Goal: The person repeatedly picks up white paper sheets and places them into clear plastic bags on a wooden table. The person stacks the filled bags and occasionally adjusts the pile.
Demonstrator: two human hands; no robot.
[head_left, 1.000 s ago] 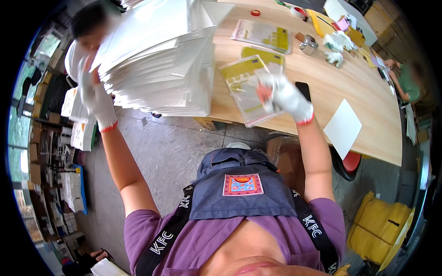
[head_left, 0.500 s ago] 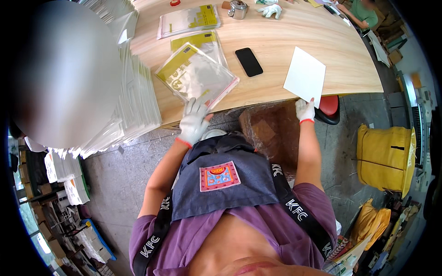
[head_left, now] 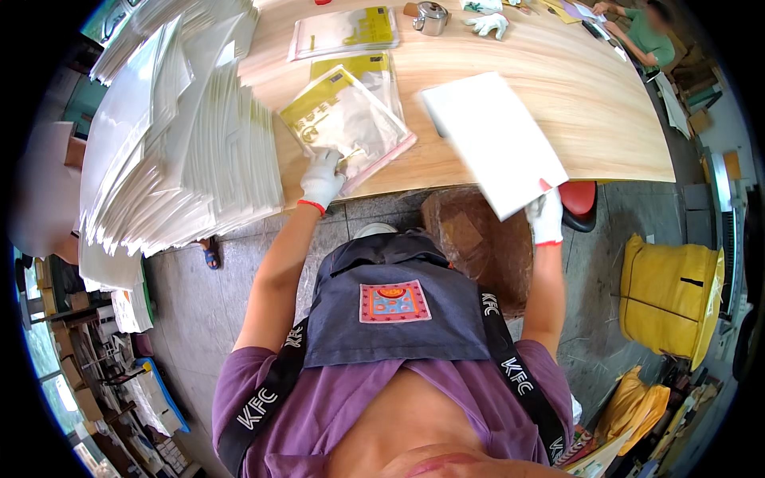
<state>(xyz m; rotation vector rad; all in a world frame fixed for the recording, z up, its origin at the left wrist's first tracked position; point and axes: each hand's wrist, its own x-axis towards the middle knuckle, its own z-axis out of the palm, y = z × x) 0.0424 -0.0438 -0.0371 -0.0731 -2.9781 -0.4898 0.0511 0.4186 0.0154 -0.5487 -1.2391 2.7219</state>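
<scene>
My left hand (head_left: 322, 180), in a white glove with a red cuff, is at the near corner of the top clear plastic bag (head_left: 351, 127). Its fingers are curled and appear to pinch the bag's edge. This bag has a yellow-green printed band and lies askew over another plastic bag (head_left: 381, 78). Gloved the same way, my right hand (head_left: 545, 213) grips a white sheet (head_left: 498, 139) by its near right edge. The sheet is tilted and lifted over the table's front edge, slightly blurred. Whether it is one layer or several, I cannot tell.
Tall stacks of white sheets (head_left: 171, 151) fan out on the table's left. Farther back lie more plastic bags (head_left: 343, 33), a metal pot (head_left: 431, 19) and a white glove (head_left: 488, 25). A carton (head_left: 478, 239) and red stool (head_left: 579, 199) stand below; another person (head_left: 649, 36) sits far right.
My right hand has lifted and turned the white sheet toward me, and it now covers the phone. My left fingers have curled at the bag. A blurred head has moved off the left stacks.
</scene>
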